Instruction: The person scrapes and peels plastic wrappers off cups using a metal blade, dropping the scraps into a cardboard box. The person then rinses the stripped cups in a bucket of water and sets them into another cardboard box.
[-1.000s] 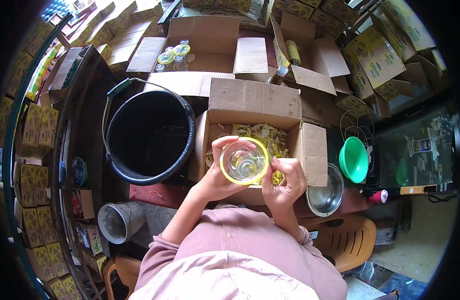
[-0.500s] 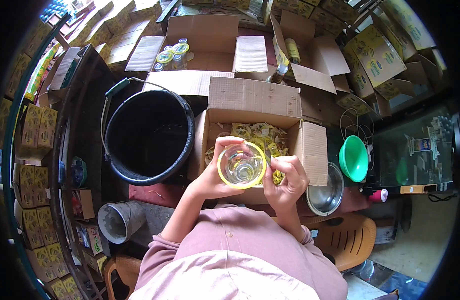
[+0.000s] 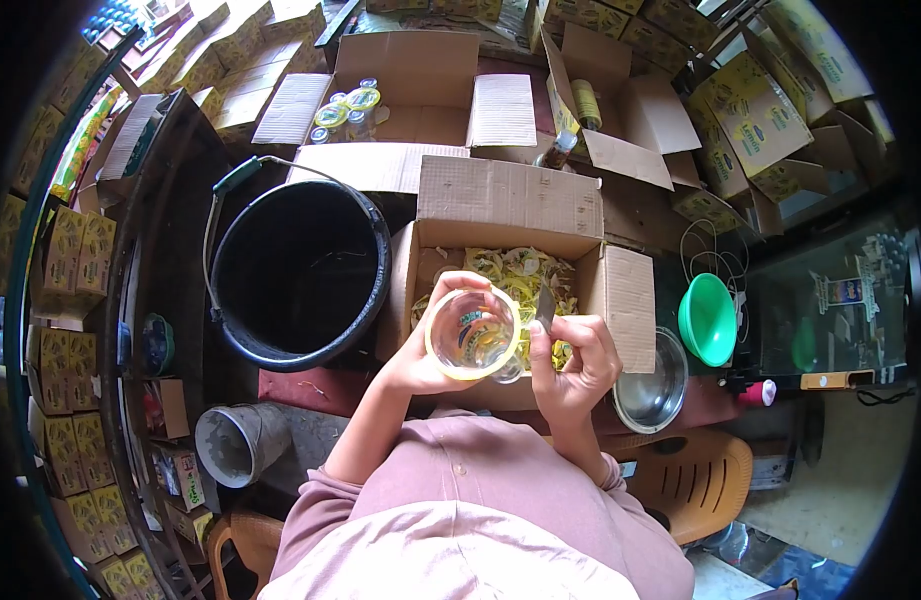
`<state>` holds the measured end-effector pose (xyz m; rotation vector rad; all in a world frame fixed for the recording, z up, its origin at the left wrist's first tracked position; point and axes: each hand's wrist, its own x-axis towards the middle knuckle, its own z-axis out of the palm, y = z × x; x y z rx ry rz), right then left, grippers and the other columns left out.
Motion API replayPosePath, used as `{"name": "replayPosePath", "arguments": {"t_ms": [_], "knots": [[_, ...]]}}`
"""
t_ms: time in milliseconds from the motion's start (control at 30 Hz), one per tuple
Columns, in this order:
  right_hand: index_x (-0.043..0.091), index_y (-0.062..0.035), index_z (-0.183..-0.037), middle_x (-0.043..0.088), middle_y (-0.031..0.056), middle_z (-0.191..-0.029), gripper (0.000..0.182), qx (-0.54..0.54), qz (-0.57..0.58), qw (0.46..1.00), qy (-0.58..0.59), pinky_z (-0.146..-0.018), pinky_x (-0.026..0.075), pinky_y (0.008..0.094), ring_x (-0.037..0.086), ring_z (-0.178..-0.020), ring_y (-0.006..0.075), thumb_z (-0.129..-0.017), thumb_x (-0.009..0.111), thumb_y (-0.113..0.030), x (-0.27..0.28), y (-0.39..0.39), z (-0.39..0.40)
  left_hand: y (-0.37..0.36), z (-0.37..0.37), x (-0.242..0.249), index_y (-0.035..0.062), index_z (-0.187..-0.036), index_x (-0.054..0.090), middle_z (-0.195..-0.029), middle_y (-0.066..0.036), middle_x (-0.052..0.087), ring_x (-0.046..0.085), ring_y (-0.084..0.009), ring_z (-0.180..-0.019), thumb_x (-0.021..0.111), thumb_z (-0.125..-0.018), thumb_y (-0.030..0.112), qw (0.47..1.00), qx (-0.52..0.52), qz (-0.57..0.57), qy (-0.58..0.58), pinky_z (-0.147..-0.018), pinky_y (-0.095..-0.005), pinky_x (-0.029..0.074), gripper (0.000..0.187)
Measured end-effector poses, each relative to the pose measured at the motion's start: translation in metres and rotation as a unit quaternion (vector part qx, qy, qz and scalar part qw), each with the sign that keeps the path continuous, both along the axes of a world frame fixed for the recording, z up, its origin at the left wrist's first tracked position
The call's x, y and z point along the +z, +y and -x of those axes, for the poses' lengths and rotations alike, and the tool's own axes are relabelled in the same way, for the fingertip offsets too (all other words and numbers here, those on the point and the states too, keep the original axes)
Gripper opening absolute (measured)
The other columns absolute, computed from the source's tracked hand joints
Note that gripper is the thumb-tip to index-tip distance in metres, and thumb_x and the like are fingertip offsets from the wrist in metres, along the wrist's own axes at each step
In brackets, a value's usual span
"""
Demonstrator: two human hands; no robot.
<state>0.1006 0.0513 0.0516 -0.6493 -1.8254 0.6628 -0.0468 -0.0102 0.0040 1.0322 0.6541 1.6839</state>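
My left hand is wrapped round a clear cup with a pale yellow rim. The cup is tilted, its mouth towards me, and printed marks show through its wall. Between the thumb and fingers of my right hand is a small flat grey blade, upright and just right of the rim, apart from it. Both hands are over the near side of an open cardboard box, which holds a heap of yellow and clear scraps.
A large black bucket stands left of the box, a grey bucket below it. To the right are a metal bowl and a green bowl. Behind, another carton holds several lidded jars.
The cup has tipped and shifted slightly left, so its printed side and base now show. The blade has come away from the rim and points upward.
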Motion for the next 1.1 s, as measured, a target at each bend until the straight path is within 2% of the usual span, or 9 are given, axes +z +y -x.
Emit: {"name": "replayPosePath", "arguments": {"t_ms": [200, 300, 500, 733, 1000, 1100], "knots": [[0.062, -0.0019, -0.082, 0.057, 0.0075, -0.069, 0.018, 0.007, -0.033, 0.999, -0.003, -0.053, 0.045, 0.0243, 0.057, -0.059, 0.015, -0.066, 0.067, 0.006, 0.002, -0.003, 0.001, 0.002, -0.003, -0.001, 0.0056, -0.127, 0.027, -0.114, -0.007, 0.041, 0.044, -0.0171, -0.11, 0.074, -0.059, 0.005, 0.999, 0.035, 0.011, -0.026, -0.093, -0.0319, 0.037, 0.083], [0.063, -0.0023, -0.082, 0.057, 0.0075, -0.069, 0.019, 0.006, -0.046, 0.999, -0.011, -0.053, 0.045, 0.0246, 0.057, -0.059, 0.0154, -0.065, 0.067, 0.006, 0.002, -0.004, 0.003, 0.002, -0.001, -0.004, 0.0056, -0.127, 0.027, -0.114, -0.007, 0.041, 0.044, -0.0172, -0.11, 0.074, -0.06, 0.006, 0.999, 0.035, 0.003, 0.003, -0.094, -0.0318, 0.037, 0.082], [0.064, -0.0026, -0.082, 0.057, 0.0078, -0.069, 0.02, 0.007, -0.045, 0.999, -0.019, -0.054, 0.046, 0.0252, 0.058, -0.06, 0.0167, -0.065, 0.068, 0.006, 0.001, -0.004, 0.004, 0.0, -0.002, 0.004, 0.0056, -0.127, 0.029, -0.12, -0.007, 0.035, 0.043, -0.0172, -0.111, 0.074, -0.061, 0.009, 1.0, 0.004, 0.013, 0.003, -0.095, -0.0317, 0.036, 0.08], [0.063, -0.0025, -0.083, 0.057, 0.0083, -0.069, 0.022, 0.006, -0.052, 0.998, -0.028, -0.055, 0.046, 0.0255, 0.058, -0.061, 0.0172, -0.064, 0.067, 0.006, 0.0, -0.001, 0.003, -0.001, 0.0, 0.003, 0.0055, -0.126, 0.03, -0.119, -0.006, 0.036, 0.043, -0.0159, -0.11, 0.076, -0.06, 0.007, 0.999, -0.005, 0.005, 0.053, -0.094, -0.0308, 0.037, 0.08], [0.062, -0.0013, -0.082, 0.057, 0.0075, -0.07, 0.016, -0.036, -0.016, 0.999, -0.02, -0.054, 0.045, 0.0248, 0.056, -0.059, 0.0139, -0.068, 0.066, 0.006, 0.0, 0.007, 0.001, 0.003, -0.001, 0.003, 0.0071, -0.126, 0.027, -0.109, -0.007, 0.046, 0.045, -0.0168, -0.107, 0.075, -0.059, 0.004, 1.0, -0.019, 0.017, 0.009, -0.094, -0.0316, 0.036, 0.083], [0.061, -0.0001, -0.081, 0.056, 0.0074, -0.07, 0.013, -0.037, 0.035, 0.999, 0.001, -0.053, 0.044, 0.0242, 0.055, -0.059, 0.0121, -0.07, 0.065, 0.006, -0.004, 0.018, -0.006, 0.003, 0.002, 0.002, 0.0096, -0.126, 0.026, -0.109, -0.011, 0.046, 0.045, -0.023, -0.111, 0.076, -0.057, 0.013, 0.999, 0.001, 0.043, -0.004, -0.093, -0.0339, 0.039, 0.086]]}}
